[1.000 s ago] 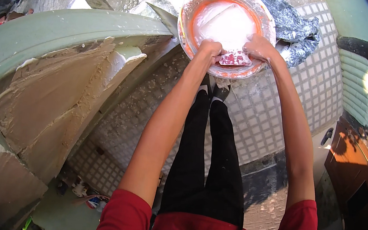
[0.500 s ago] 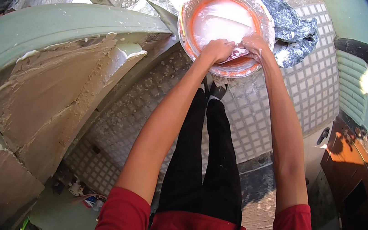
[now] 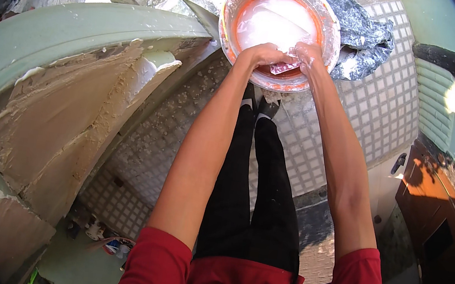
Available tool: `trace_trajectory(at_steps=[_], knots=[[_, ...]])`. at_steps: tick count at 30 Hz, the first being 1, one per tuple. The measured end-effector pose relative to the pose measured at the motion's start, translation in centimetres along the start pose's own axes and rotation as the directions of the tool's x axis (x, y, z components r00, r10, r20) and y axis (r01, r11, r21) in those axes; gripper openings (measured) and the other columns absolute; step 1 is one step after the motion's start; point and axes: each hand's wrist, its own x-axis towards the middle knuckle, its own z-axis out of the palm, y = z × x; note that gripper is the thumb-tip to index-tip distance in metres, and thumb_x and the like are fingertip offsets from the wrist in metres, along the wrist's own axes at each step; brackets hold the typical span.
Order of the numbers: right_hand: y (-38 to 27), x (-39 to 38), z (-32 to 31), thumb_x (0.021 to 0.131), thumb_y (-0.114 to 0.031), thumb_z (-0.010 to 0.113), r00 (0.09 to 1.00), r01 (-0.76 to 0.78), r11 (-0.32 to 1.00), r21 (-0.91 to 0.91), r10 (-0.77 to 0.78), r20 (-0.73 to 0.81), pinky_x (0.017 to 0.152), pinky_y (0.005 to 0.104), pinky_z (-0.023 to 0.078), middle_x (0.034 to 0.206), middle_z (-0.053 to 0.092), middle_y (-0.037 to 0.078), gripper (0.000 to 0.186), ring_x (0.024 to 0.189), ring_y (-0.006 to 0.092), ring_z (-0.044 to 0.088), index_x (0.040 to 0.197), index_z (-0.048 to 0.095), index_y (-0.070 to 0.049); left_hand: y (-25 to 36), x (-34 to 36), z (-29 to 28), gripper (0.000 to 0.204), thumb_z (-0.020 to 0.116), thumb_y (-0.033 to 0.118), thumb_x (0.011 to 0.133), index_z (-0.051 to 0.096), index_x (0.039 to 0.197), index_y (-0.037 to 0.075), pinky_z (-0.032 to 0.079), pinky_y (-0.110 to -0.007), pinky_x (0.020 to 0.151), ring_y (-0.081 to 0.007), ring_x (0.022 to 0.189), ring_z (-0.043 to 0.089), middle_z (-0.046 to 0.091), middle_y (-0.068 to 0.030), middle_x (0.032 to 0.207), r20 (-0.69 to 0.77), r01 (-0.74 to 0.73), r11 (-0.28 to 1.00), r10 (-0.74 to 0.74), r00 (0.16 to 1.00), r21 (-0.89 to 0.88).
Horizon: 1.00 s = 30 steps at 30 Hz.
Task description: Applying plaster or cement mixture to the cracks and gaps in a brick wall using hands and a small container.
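A round orange tub (image 3: 324,26), crusted with white on its rim and walls, stands at the top of the view. Milky white liquid (image 3: 273,20) fills its inside. Both hands are over its near side, close together. My left hand (image 3: 266,55) is closed on a wet pink-and-white piece of material (image 3: 283,68), whose exact kind I cannot make out. The fingers of my right hand (image 3: 308,55), wet with white, are curled on the same piece from the other side. Its lower end sticks out beneath my hands.
Right of the tub lies a crumpled dark sheet (image 3: 360,36) smeared with white. A large pale green curved shell (image 3: 100,24) with a rough brown underside (image 3: 65,122) leans at the left. Patterned tiles (image 3: 350,117) cover the ground, and a brown cabinet (image 3: 431,195) stands at right.
My left hand has moved slightly left and rolled over. The pink-and-white piece has gone from stretched between the hands to bunched up under them.
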Motion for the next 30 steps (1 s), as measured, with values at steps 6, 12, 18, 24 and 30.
trace_trajectory(at_steps=[6, 12, 18, 24, 30], knots=[[0.8, 0.8, 0.0, 0.065, 0.003, 0.059, 0.997, 0.021, 0.992, 0.126, -0.03, 0.072, 0.04, 0.0342, 0.035, 0.066, 0.054, 0.01, 0.014, 0.052, 0.0156, 0.05, 0.078, 0.057, 0.007, -0.4, 0.2, -0.3, 0.091, 0.07, 0.053, 0.073, 0.043, 0.121, -0.02, 0.042, -0.036, 0.092, -0.0341, 0.11, 0.054, 0.052, -0.0324, 0.118, -0.07, -0.025, 0.999, 0.028, 0.997, 0.042], [0.3, 1.9, 0.1, 0.065, 0.003, 0.06, 0.994, -0.061, 0.998, -0.013, 0.062, 0.087, 0.041, 0.0338, 0.033, 0.067, 0.054, 0.008, 0.011, 0.051, 0.0143, 0.048, 0.076, 0.058, 0.006, -2.6, 2.6, -0.9, 0.07, 0.071, 0.047, 0.075, 0.057, 0.102, -0.016, 0.047, -0.036, 0.073, -0.0277, 0.081, 0.059, 0.062, -0.0248, 0.091, -0.16, 0.019, 0.999, -0.014, 0.987, 0.032], [-1.0, -0.3, 0.3, 0.067, 0.004, 0.06, 0.994, -0.111, 0.993, -0.048, 0.112, 0.019, 0.041, 0.0336, 0.032, 0.065, 0.052, 0.006, 0.006, 0.05, 0.0134, 0.045, 0.072, 0.057, 0.004, -2.9, 2.1, 0.1, 0.06, 0.067, 0.045, 0.08, 0.063, 0.083, -0.015, 0.045, -0.037, 0.062, -0.0254, 0.063, 0.056, 0.061, -0.0218, 0.07, -0.249, -0.008, 0.999, 0.0, 0.969, -0.033], [-0.6, 0.0, -0.2, 0.069, 0.005, 0.061, 0.992, -0.1, 0.993, 0.067, 0.094, 0.082, 0.044, 0.0323, 0.037, 0.066, 0.055, 0.007, 0.008, 0.055, 0.0134, 0.051, 0.078, 0.06, 0.005, -3.2, 2.5, 0.2, 0.058, 0.062, 0.043, 0.084, 0.061, 0.09, -0.015, 0.048, -0.039, 0.072, -0.037, 0.082, 0.063, 0.063, -0.0303, 0.088, -0.345, 0.068, 0.997, -0.049, 0.937, 0.044], [-0.8, -1.3, -0.6, 0.073, 0.002, 0.063, 0.977, 0.002, 1.0, 0.019, -0.006, 0.214, 0.047, 0.0302, 0.041, 0.07, 0.058, 0.006, 0.007, 0.06, 0.0135, 0.056, 0.08, 0.061, 0.003, -3.2, 2.5, 0.1, 0.055, 0.057, 0.041, 0.087, 0.06, 0.1, -0.012, 0.047, -0.042, 0.086, -0.0417, 0.102, 0.058, 0.059, -0.0326, 0.103, -0.525, 0.178, 0.982, -0.184, 0.831, -0.062]])
